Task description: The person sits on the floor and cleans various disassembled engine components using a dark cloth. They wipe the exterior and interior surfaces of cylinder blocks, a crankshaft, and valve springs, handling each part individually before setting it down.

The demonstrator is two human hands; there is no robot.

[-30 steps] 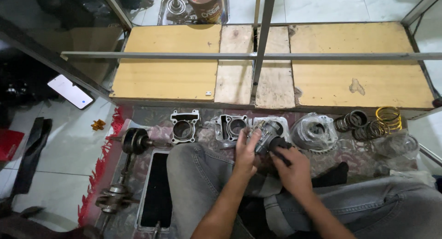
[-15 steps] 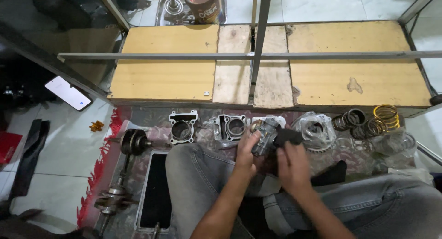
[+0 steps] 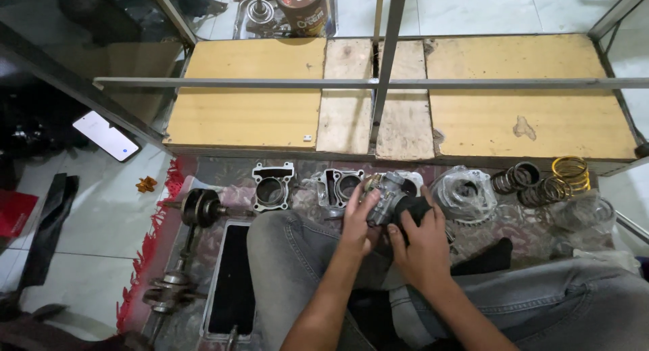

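Note:
Both my hands hold a small metal carburetor point(image 3: 385, 195) with a black rubber boot point(image 3: 414, 209) above my knees. My left hand point(image 3: 358, 219) grips its left side, fingers curled over the top. My right hand point(image 3: 419, 246) clasps the black boot end from the right. On the patterned mat beyond lie two engine cylinder blocks point(image 3: 272, 187) point(image 3: 340, 186) and a part wrapped in clear plastic point(image 3: 465, 192).
Two crankshafts point(image 3: 201, 207) point(image 3: 170, 290) lie at the left beside a black tray point(image 3: 231, 280). Coil springs, dark point(image 3: 517, 177) and gold point(image 3: 571, 170), sit at the right. A low wooden shelf point(image 3: 250, 101) with metal bars lies ahead. A phone point(image 3: 106, 135) rests on the tile floor.
My hands have lifted the carburetor slightly and shifted it right, and my right hand has closed further over the black boot.

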